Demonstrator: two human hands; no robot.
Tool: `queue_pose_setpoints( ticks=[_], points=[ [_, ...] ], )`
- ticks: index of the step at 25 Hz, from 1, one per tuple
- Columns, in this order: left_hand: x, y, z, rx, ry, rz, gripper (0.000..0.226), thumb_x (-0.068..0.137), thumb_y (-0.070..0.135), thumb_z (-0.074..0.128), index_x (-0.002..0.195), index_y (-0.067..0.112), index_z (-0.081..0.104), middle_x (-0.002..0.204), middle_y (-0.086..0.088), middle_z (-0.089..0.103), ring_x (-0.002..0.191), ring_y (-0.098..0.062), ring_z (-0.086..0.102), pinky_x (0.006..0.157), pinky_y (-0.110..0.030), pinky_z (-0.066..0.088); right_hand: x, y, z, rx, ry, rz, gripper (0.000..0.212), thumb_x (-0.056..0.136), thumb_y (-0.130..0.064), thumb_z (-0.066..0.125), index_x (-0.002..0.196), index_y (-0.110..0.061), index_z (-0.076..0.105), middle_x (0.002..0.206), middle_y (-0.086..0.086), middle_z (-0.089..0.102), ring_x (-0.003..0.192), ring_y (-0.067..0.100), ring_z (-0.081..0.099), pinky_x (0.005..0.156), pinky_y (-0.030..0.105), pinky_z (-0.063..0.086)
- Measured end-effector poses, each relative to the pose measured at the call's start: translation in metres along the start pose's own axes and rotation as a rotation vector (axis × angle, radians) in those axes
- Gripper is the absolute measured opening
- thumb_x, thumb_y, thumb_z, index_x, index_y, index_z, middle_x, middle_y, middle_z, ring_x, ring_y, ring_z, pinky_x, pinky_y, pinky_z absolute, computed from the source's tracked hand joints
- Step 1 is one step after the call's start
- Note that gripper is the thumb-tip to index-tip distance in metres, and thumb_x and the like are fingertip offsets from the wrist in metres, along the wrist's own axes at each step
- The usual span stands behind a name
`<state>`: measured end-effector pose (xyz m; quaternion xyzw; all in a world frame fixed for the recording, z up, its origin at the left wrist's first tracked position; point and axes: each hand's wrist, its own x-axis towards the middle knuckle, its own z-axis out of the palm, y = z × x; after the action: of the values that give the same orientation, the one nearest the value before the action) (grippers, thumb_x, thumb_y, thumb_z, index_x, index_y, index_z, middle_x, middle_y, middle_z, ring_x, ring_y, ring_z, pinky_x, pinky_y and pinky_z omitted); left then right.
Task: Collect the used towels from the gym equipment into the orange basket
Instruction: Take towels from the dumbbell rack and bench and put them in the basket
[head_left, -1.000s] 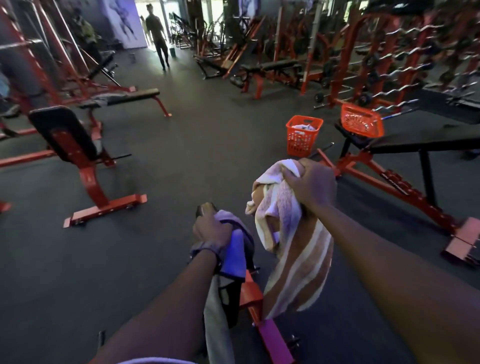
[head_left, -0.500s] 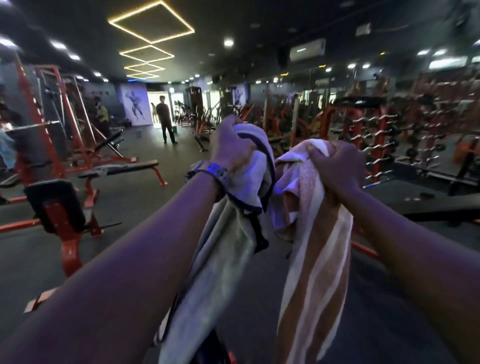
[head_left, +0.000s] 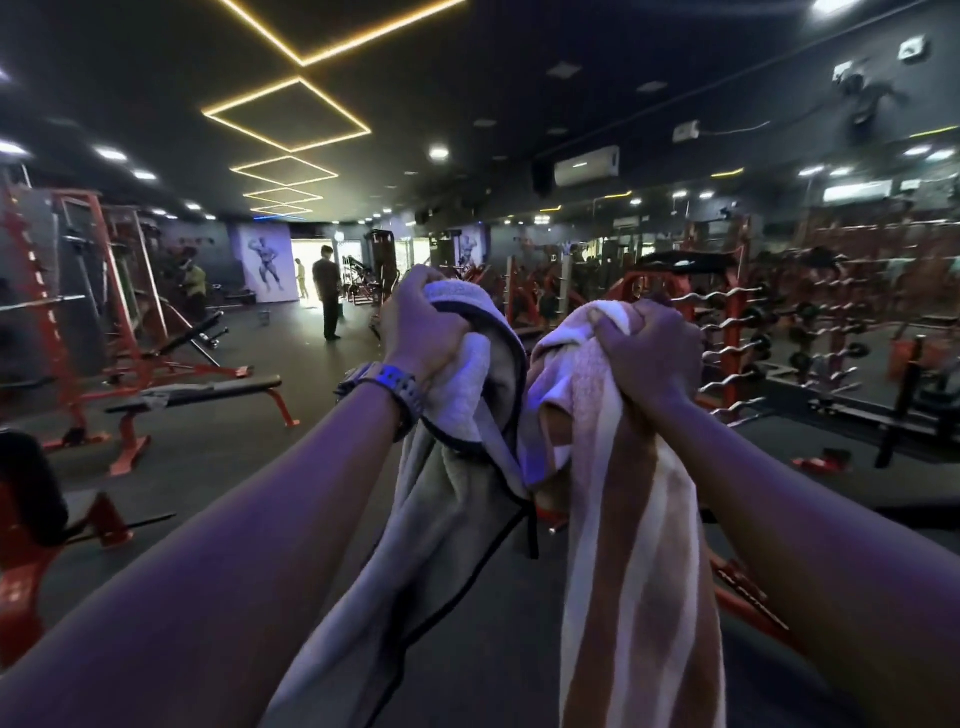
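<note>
Both forearms are bare, with no sleeves in view. On the left wrist sits a watch (head_left: 387, 382) with a grey ridged band.

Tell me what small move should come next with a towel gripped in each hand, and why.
Probably look back down to find the orange basket. The left hand grips the grey dark-edged towel, the right hand grips the brown-and-white striped towel, both hanging free, and no basket is in view.

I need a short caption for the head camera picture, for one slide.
Left hand grips a grey dark-edged towel, right hand a brown-and-white striped towel, both raised in a gym.
</note>
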<state>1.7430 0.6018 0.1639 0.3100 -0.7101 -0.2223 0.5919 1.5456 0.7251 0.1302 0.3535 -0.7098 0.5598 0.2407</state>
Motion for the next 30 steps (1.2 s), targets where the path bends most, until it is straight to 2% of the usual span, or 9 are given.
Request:
queue_pose_setpoints(
  ticks=[5,7,12,17,20,25,26,28,30],
  points=[
    [0.035,-0.009,0.081,0.017,0.024,-0.005,0.031,0.063,0.005,0.060,0.090,0.020,0.054,0.077,0.007,0.053,0.076,-0.022,0.056,0.072,-0.043,0.057,0.071,0.060,0.036,0.011,0.017,-0.027,0.043,0.081,-0.053,0.066,0.084,-0.010,0.069,0.084,0.013,0.072,0.079,0.038,0.064,0.062,0.032,0.034],
    [0.049,-0.025,0.107,0.028,0.018,-0.001,0.032,0.064,0.003,0.060,0.092,0.020,0.055,0.080,0.004,0.057,0.077,-0.021,0.057,0.069,-0.040,0.056,0.090,0.081,0.059,0.031,0.016,-0.010,0.043,0.080,-0.054,0.066,0.082,-0.011,0.068,0.082,0.013,0.071,0.078,0.037,0.064,0.063,0.031,0.033],
    [0.101,-0.099,0.192,0.004,0.024,-0.025,0.034,0.067,0.002,0.064,0.099,0.015,0.060,0.089,-0.002,0.062,0.069,-0.007,0.051,0.050,-0.012,0.041,0.147,0.143,0.150,0.032,-0.034,0.003,0.041,0.080,-0.056,0.066,0.081,-0.014,0.068,0.079,0.008,0.070,0.078,0.034,0.065,0.063,0.030,0.035],
    [0.176,-0.158,0.278,-0.016,-0.052,-0.022,0.034,0.068,0.000,0.066,0.098,0.016,0.061,0.094,-0.005,0.068,0.080,-0.019,0.061,0.061,-0.026,0.050,0.219,0.201,0.239,0.000,-0.031,0.032,0.045,0.080,-0.057,0.064,0.088,-0.013,0.070,0.083,0.011,0.072,0.080,0.036,0.065,0.065,0.034,0.046],
    [0.221,-0.193,0.331,0.010,-0.073,-0.004,0.037,0.066,0.002,0.065,0.099,0.019,0.062,0.093,-0.001,0.067,0.075,-0.014,0.058,0.054,-0.012,0.044,0.265,0.238,0.293,-0.005,-0.023,0.048,0.047,0.080,-0.058,0.063,0.088,-0.012,0.070,0.083,0.012,0.072,0.081,0.037,0.065,0.065,0.032,0.042],
    [0.300,-0.267,0.415,0.047,-0.058,0.032,0.036,0.064,0.003,0.064,0.096,0.018,0.062,0.086,-0.001,0.064,0.069,-0.011,0.053,0.052,-0.006,0.038,0.333,0.307,0.393,0.015,0.014,0.059,0.046,0.080,-0.057,0.064,0.087,-0.012,0.072,0.084,0.013,0.073,0.080,0.036,0.067,0.063,0.031,0.035],
    [0.317,-0.285,0.435,0.052,-0.069,0.041,0.035,0.064,0.002,0.065,0.095,0.017,0.062,0.085,-0.001,0.064,0.068,-0.010,0.052,0.053,-0.008,0.040,0.346,0.322,0.417,0.020,0.025,0.059,0.047,0.080,-0.057,0.064,0.087,-0.011,0.072,0.084,0.014,0.074,0.081,0.037,0.067,0.063,0.032,0.037],
    [0.351,-0.322,0.477,0.046,-0.119,0.037,0.035,0.063,0.001,0.066,0.093,0.018,0.059,0.086,-0.004,0.064,0.073,-0.015,0.056,0.064,-0.025,0.050,0.373,0.353,0.470,0.036,0.007,0.079,0.047,0.080,-0.058,0.064,0.089,-0.013,0.073,0.086,0.013,0.074,0.082,0.038,0.067,0.064,0.034,0.043],
    [0.385,-0.356,0.514,0.059,-0.155,0.037,0.037,0.061,0.003,0.066,0.092,0.021,0.058,0.089,-0.007,0.066,0.078,-0.019,0.058,0.071,-0.039,0.054,0.400,0.380,0.520,0.046,-0.019,0.103,0.047,0.080,-0.059,0.065,0.089,-0.013,0.073,0.086,0.012,0.075,0.083,0.038,0.067,0.064,0.032,0.039]
  ],
)
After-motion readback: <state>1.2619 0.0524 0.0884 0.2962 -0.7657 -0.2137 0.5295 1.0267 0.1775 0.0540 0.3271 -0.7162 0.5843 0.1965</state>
